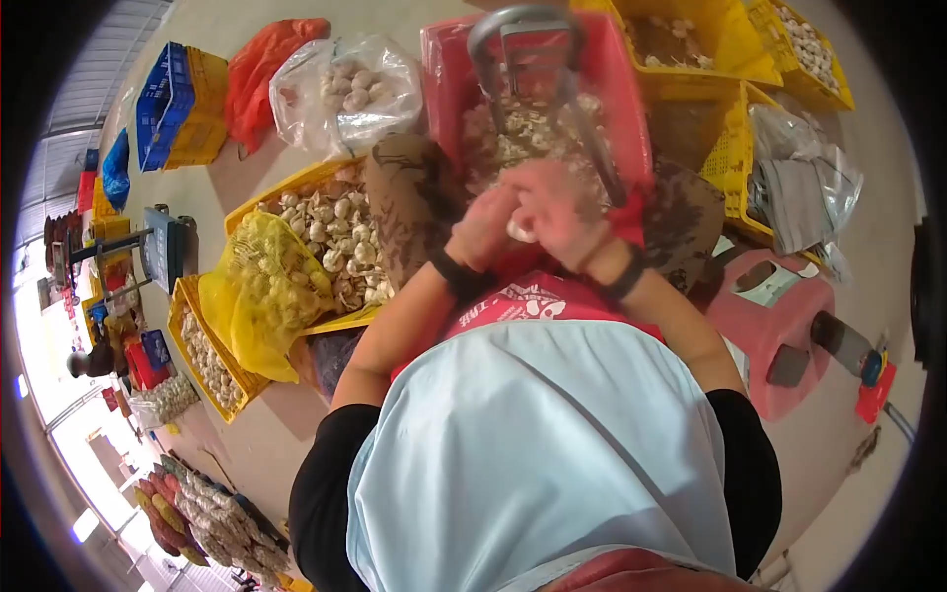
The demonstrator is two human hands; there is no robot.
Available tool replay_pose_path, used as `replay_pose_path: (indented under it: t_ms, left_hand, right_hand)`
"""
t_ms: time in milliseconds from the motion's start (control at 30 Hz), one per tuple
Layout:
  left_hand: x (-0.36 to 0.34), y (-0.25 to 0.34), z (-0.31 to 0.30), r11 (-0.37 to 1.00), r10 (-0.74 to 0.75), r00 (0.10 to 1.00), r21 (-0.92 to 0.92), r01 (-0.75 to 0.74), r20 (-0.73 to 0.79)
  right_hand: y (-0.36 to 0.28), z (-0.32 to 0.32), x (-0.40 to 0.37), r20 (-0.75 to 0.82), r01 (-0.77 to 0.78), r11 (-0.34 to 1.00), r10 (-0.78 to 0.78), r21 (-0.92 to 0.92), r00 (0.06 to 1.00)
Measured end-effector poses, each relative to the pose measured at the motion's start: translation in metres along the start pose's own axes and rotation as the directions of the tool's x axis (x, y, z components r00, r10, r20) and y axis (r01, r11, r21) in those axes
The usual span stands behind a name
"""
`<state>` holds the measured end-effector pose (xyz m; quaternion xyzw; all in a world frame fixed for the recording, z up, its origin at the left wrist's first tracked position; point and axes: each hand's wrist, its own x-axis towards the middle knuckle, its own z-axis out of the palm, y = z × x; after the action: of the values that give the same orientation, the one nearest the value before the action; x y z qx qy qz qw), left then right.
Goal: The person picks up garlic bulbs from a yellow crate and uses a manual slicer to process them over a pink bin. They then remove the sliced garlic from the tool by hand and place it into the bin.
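Observation:
My left hand (483,225) and my right hand (564,212) are close together over the near end of a red tub (449,74). Pale garlic (521,231) shows between them, and both sets of fingers are curled in around it. Motion smears the fingers, so their exact hold is partly hidden. Inside the tub lie garlic pieces and loose skins (533,133). A grey metal frame with a curved top (526,18) stands in the tub beyond my hands.
Left of my leg sits a yellow crate of garlic bulbs (340,232) with a yellow mesh bag (261,266) over it. A clear plastic bag (296,99) holds bulbs. Yellow crates (735,148) stand at right, beside a pink plastic stool-like piece (779,326).

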<state>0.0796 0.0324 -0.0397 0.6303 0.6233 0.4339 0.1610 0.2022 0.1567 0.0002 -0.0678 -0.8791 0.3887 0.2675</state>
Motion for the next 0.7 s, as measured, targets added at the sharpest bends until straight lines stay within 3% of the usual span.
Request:
replay_pose_path:
  t_ms: [33, 133, 167, 200, 233, 267, 333, 367, 400, 467, 500, 633, 667, 700]
  left_hand:
    - [0.0, 0.006, 0.008, 0.994, 0.076, 0.992, 0.085, -0.068, -0.096]
    - [-0.003, 0.01, 0.014, 0.982, -0.179, 0.983, -0.062, 0.176, -0.037]
    - [-0.004, 0.006, 0.015, 0.829, -0.375, 0.915, -0.388, 0.404, 0.151]
    - [0.0, 0.012, 0.01, 0.961, -0.154, 0.982, -0.214, 0.175, 0.113]
    - [0.003, 0.018, 0.005, 0.997, 0.076, 0.995, -0.024, -0.075, 0.07]
    - [0.004, 0.027, 0.001, 0.998, 0.062, 0.998, -0.026, -0.062, 0.023]
    - [0.005, 0.033, -0.008, 0.999, 0.034, 0.996, -0.024, -0.036, -0.077]
    - [-0.004, 0.022, -0.005, 0.998, -0.038, 0.999, -0.059, 0.037, -0.023]
    - [-0.009, 0.014, -0.005, 0.99, -0.111, 0.993, -0.087, 0.113, 0.032]
    - [-0.011, 0.01, -0.008, 0.996, -0.091, 0.996, 0.013, 0.091, -0.009]
    - [-0.008, 0.013, -0.01, 0.996, -0.083, 0.996, 0.015, 0.084, -0.026]
    - [0.008, 0.023, -0.014, 0.999, 0.005, 0.998, 0.044, -0.003, -0.056]
    - [0.003, 0.005, -0.012, 0.874, -0.236, 0.967, -0.415, 0.253, 0.092]
    - [-0.009, -0.024, -0.005, 0.495, -0.366, 0.872, -0.725, 0.479, 0.326]
  right_hand:
    - [0.001, 0.002, -0.003, -0.017, -0.126, 0.992, 0.126, -0.03, 0.992]
    - [-0.002, -0.004, 0.017, 0.079, -0.443, 0.89, 0.437, 0.106, 0.896]
    - [0.01, 0.002, 0.019, 0.041, -0.405, 0.905, 0.404, 0.13, 0.914]
    - [0.014, 0.002, 0.022, 0.142, -0.472, 0.874, 0.455, 0.119, 0.879]
    - [0.023, 0.002, 0.024, 0.247, -0.567, 0.793, 0.517, 0.222, 0.82]
    - [0.03, 0.001, 0.025, 0.36, -0.651, 0.694, 0.549, 0.307, 0.754]
    - [0.041, 0.004, 0.017, 0.158, -0.454, 0.775, 0.431, 0.44, 0.888]
    - [0.042, 0.004, 0.01, 0.058, -0.348, 0.799, 0.369, 0.49, 0.928]
    - [0.036, 0.0, 0.005, 0.15, -0.377, 0.721, 0.361, 0.581, 0.921]
    - [0.018, -0.017, -0.002, 0.313, -0.439, 0.535, 0.312, 0.722, 0.897]
    - [0.015, -0.025, 0.001, 0.197, -0.041, 0.893, -0.053, 0.447, 0.979]
    - [0.012, -0.019, -0.009, 0.151, 0.09, 0.975, -0.122, 0.201, 0.981]
    - [0.012, -0.018, -0.011, 0.135, 0.101, 0.977, -0.127, 0.19, 0.983]
    - [0.011, -0.017, -0.013, 0.118, 0.113, 0.977, -0.135, 0.18, 0.984]
